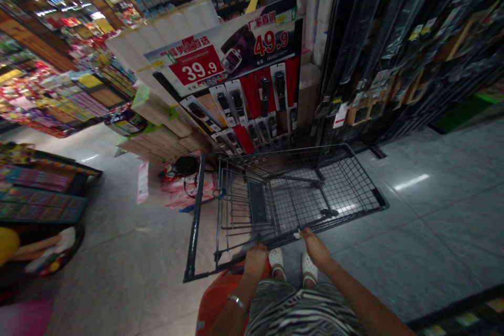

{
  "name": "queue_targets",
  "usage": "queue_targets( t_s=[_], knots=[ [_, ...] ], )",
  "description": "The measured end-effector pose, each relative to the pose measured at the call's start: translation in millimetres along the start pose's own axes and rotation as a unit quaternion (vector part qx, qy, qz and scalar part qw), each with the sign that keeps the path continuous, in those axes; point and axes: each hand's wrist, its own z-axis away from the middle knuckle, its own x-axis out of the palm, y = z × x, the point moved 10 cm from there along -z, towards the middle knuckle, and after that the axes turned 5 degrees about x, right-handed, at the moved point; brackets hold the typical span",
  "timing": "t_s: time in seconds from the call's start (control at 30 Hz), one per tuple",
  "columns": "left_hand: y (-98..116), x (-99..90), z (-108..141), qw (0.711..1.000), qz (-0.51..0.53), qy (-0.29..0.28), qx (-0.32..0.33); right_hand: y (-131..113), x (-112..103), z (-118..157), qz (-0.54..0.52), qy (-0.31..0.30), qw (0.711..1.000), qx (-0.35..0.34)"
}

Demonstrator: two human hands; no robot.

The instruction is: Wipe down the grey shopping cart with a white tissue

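A grey wire shopping cart (299, 194) stands crosswise in front of me, its handle bar at the left and its basket bare. My left hand (256, 261) is closed over the cart's near side rim. Farther right, my right hand (313, 244) is closed by the same rim, with a small white thing (297, 235) at its fingertips that is too small to name. An orange-red object (214, 299), partly hidden by my left arm, sits beneath my left hand.
Behind the cart is a belt display (255, 100) under a price sign (192, 65). Stacked cartons (157, 142) and a pink package (189, 189) lie beside it. Packaged goods hang on a dark rack (354, 63) at the right. A low shelf (43, 189) stands at the left.
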Motion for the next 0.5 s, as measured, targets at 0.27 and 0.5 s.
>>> queue_targets(
  t_s=[0.27, 0.5],
  knots=[
    [-0.5, -6.5, 0.7, 1.0, 0.007, -0.003, -0.028, 94.2, -80.6, -1.9, 0.056, 0.048, 0.992, 0.104],
    [-0.2, -9.2, 1.2, 0.999, 0.007, -0.007, -0.043, 43.6, -38.5, -2.7, 0.037, 0.021, 0.997, 0.061]
  ],
)
